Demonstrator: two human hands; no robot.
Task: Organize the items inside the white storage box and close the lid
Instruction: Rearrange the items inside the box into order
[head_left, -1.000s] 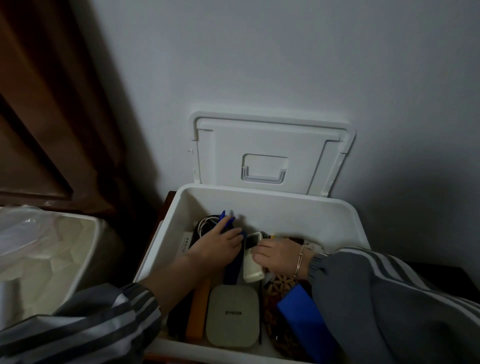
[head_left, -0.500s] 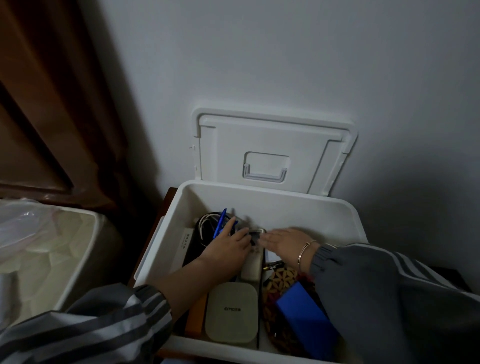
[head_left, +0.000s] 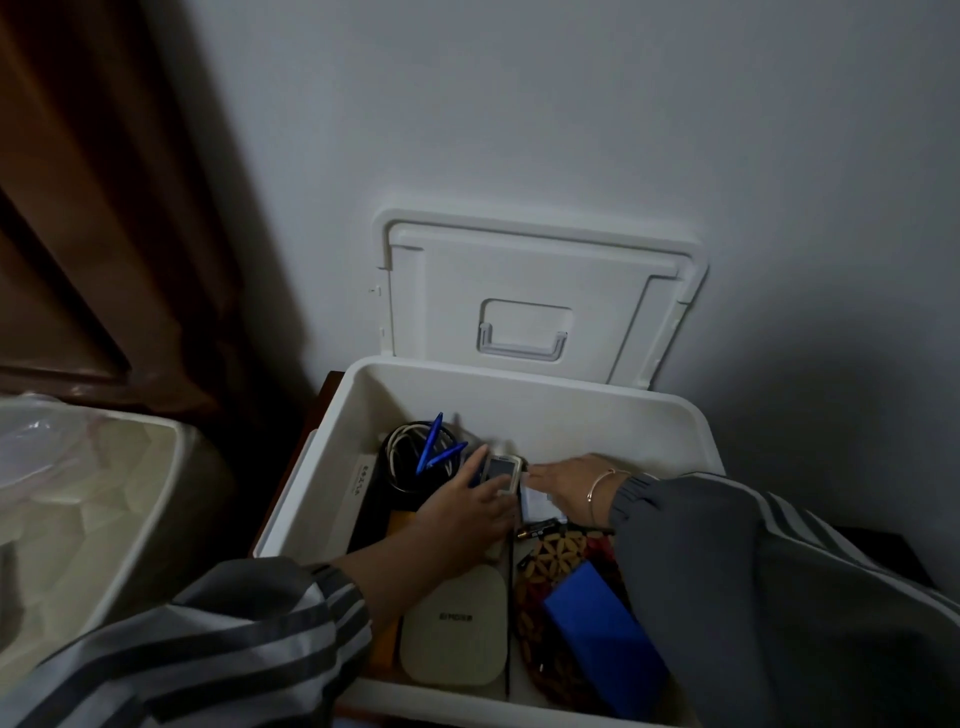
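Pointing screen-end toward the raised lid (head_left: 524, 280): remote (head_left: 498, 472), lengthwise front-to-back.

Cream bin (head_left: 156, 519) with plastic bag (head_left: 41, 441) at left, brown wood panel (head_left: 104, 208) behind, grey wall (head_left: 571, 104).

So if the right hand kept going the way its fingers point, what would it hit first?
Probably the small white device held by the left hand; the right hand points straight at it, though depth is unclear.
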